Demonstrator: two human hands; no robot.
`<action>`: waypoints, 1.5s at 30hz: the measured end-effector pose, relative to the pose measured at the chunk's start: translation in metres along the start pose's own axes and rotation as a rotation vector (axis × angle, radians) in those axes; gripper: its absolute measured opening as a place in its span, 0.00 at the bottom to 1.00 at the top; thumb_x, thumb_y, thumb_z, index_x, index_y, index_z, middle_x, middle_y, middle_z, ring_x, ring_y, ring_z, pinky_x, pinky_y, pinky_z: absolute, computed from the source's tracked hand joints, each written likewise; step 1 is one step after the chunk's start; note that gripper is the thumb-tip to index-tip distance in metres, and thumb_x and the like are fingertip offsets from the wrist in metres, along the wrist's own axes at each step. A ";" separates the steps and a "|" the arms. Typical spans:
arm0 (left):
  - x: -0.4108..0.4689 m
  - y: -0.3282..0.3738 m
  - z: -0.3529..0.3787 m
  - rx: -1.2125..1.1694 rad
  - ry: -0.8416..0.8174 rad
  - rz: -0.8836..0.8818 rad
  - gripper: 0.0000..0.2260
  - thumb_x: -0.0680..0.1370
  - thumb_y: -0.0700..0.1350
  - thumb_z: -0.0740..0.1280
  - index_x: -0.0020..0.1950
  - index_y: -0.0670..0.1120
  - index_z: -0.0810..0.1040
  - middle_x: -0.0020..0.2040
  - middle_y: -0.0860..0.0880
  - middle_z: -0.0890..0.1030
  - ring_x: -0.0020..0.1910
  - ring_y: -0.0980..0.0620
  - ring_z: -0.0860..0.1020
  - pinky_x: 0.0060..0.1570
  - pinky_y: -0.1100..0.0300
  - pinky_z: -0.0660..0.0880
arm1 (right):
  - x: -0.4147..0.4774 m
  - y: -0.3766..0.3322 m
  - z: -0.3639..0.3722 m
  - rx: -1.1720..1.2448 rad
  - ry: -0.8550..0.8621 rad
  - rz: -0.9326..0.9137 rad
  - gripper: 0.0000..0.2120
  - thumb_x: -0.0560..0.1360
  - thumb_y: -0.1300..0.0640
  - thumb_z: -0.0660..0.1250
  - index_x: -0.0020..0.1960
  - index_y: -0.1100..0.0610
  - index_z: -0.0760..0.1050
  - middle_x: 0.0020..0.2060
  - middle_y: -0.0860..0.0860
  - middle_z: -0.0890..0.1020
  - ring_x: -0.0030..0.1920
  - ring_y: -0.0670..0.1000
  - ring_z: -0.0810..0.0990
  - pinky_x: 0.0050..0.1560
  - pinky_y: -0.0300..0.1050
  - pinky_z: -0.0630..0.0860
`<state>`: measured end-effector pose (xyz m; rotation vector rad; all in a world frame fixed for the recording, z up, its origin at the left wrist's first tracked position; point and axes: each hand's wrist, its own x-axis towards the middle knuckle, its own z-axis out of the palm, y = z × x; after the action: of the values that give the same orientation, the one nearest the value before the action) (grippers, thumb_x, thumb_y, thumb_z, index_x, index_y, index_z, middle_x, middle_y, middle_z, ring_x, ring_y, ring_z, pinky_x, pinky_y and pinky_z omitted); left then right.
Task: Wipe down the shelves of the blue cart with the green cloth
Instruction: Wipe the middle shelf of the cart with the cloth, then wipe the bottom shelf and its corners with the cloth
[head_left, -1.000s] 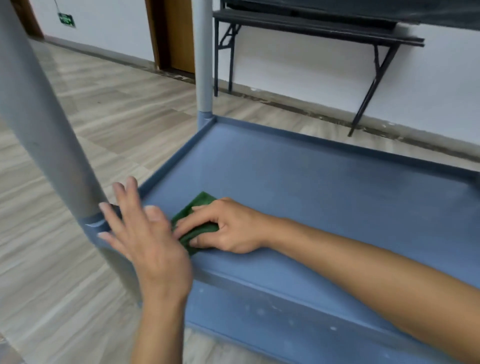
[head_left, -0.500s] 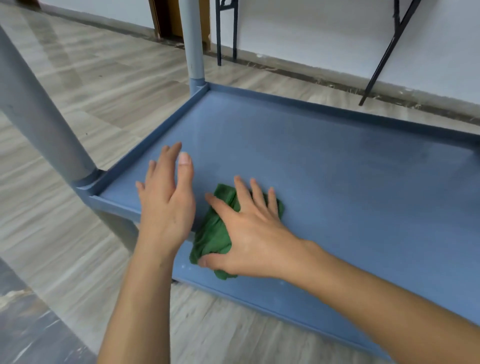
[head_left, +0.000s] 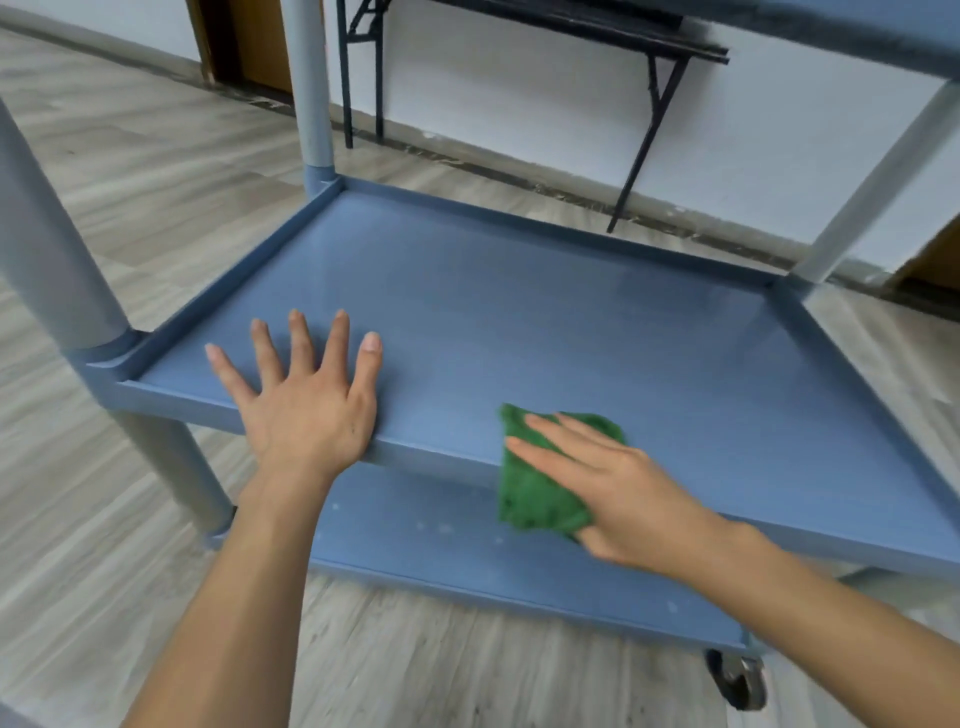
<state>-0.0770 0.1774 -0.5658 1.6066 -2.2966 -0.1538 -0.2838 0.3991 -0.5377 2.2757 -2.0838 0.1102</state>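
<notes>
Head view shows the right hand (head_left: 618, 488) pressing flat on the green cloth (head_left: 540, 493), which drapes over the near rim of the middle shelf (head_left: 519, 322) of the blue cart (head_left: 857, 374), fingers extended rather than clutching. The left hand (head_left: 306, 395) lies spread and empty on that rim, bracing. Motion blur makes the cloth's lower edge hard to read; it seems to overhang. With no real grip, it could slip off onto the lower shelf (head_left: 441, 540), and a hard push may roll the caster (head_left: 737, 680).
</notes>
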 end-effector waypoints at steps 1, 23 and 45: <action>0.001 -0.001 0.000 0.014 -0.020 0.004 0.36 0.75 0.70 0.29 0.80 0.62 0.52 0.83 0.48 0.52 0.80 0.40 0.43 0.70 0.32 0.30 | -0.025 0.020 -0.002 0.004 -0.013 0.029 0.46 0.61 0.63 0.73 0.78 0.54 0.65 0.77 0.55 0.65 0.75 0.59 0.67 0.77 0.52 0.61; -0.194 0.060 0.033 -0.187 -0.339 0.253 0.36 0.73 0.73 0.47 0.78 0.68 0.39 0.83 0.49 0.44 0.81 0.44 0.47 0.75 0.37 0.48 | -0.274 0.020 0.047 2.303 0.798 1.057 0.13 0.76 0.49 0.71 0.53 0.58 0.82 0.54 0.61 0.81 0.58 0.63 0.79 0.72 0.61 0.66; -0.221 0.159 0.262 -0.116 -0.498 0.795 0.22 0.81 0.57 0.59 0.71 0.48 0.69 0.68 0.48 0.74 0.67 0.44 0.72 0.65 0.51 0.69 | -0.203 0.174 0.189 0.667 0.175 1.218 0.18 0.77 0.45 0.68 0.65 0.51 0.75 0.59 0.55 0.82 0.61 0.61 0.80 0.63 0.49 0.74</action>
<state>-0.2373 0.4129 -0.8142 0.5366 -3.0379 -0.5155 -0.4719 0.5688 -0.7450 0.6749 -3.2409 1.0923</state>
